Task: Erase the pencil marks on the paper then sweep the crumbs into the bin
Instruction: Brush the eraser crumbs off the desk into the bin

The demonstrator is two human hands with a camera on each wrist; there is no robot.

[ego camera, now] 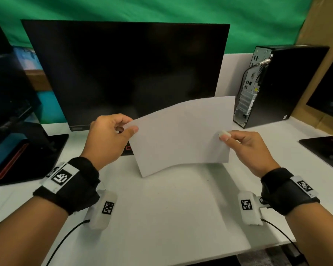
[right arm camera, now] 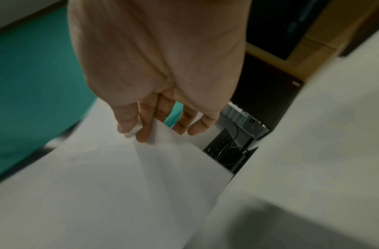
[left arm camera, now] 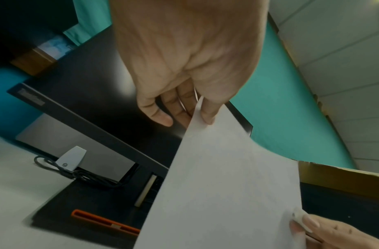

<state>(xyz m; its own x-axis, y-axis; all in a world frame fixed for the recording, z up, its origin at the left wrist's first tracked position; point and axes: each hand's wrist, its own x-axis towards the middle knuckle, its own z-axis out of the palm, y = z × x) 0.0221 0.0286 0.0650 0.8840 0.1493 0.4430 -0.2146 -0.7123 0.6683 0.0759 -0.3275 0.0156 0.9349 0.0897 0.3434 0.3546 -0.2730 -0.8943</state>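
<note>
A white sheet of paper is held up off the desk, slightly bowed, in front of the monitor. My left hand pinches its left edge between thumb and fingers, as the left wrist view shows on the paper under the left hand. My right hand pinches the right edge, thumb pressing a small white eraser against the sheet. The eraser and paper show in the right wrist view too. I see no pencil marks, crumbs or bin.
A large dark monitor stands close behind the paper, its black base with an orange slot on the white desk. A computer tower with cables stands back right. Another monitor is on the left, and a black base at the right.
</note>
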